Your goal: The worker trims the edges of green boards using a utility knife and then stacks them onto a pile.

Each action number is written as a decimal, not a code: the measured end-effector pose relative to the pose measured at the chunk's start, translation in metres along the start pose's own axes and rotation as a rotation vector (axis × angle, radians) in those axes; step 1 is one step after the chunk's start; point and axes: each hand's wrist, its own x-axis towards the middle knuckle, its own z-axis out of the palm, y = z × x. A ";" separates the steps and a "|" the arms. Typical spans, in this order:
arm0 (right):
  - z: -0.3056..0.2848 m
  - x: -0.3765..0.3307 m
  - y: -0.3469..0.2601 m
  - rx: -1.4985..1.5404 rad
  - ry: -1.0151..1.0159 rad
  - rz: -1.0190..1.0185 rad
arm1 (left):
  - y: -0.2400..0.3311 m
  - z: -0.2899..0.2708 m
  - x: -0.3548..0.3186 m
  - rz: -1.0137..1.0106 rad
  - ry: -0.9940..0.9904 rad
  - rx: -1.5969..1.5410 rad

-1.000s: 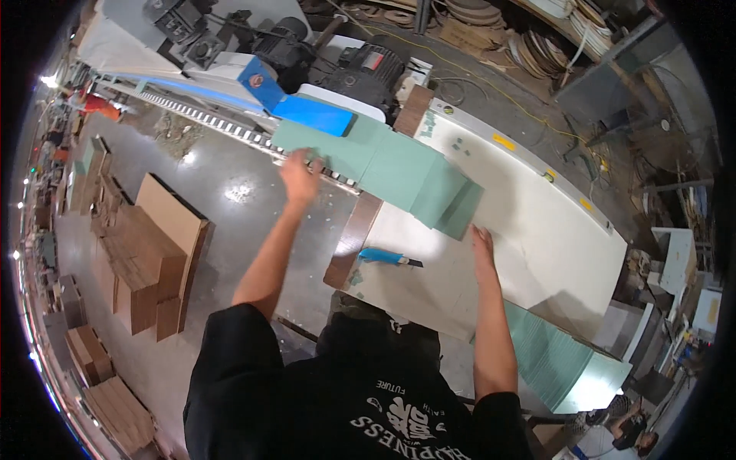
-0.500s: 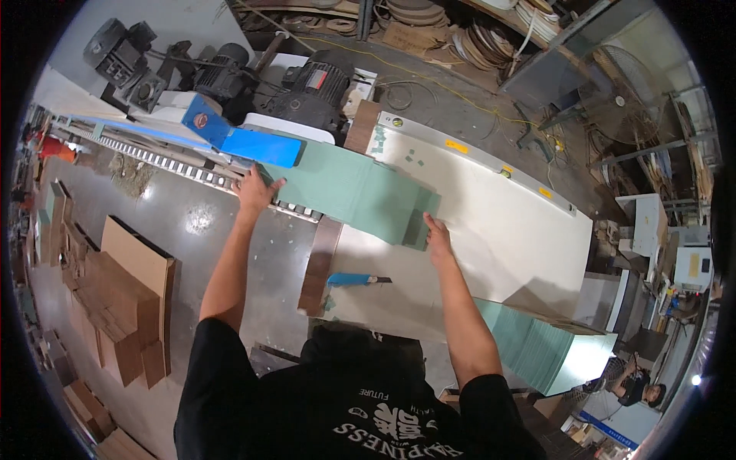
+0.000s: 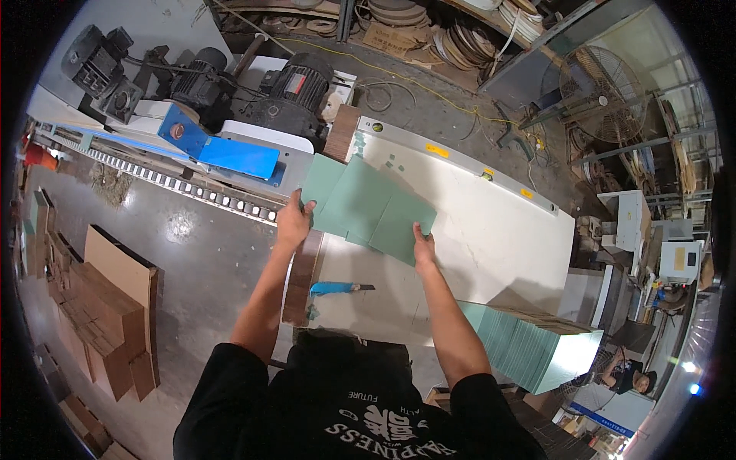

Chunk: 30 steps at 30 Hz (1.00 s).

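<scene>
Several pale green flat panels [image 3: 372, 203] overlap in a fanned row at the left end of a white-topped table [image 3: 491, 253]. My left hand [image 3: 294, 221] grips the left end of the panels, its thumb over the near edge. At their right end my right hand [image 3: 423, 247] holds the near corner, thumb on top. The fingers under the panels are hidden. Near the table's front edge lies a knife with a blue handle [image 3: 333, 288], apart from both hands. A tall stack of similar green panels [image 3: 521, 345] stands at the near right.
A spirit level [image 3: 460, 159] lies along the table's far edge. To the left runs a machine with a blue guard [image 3: 239, 157], motors [image 3: 299, 88] and a roller track [image 3: 169, 178]. Brown boards [image 3: 107, 322] are piled on the floor at left. Another person [image 3: 632, 377] is at far right.
The panels have come away from under the blue guard, moving right onto the table, and are now fanned at an angle. My left hand has moved right and nearer with them.
</scene>
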 end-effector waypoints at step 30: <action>0.040 -0.015 -0.058 0.001 -0.132 -0.049 | 0.043 0.014 -0.008 -0.268 -0.079 0.022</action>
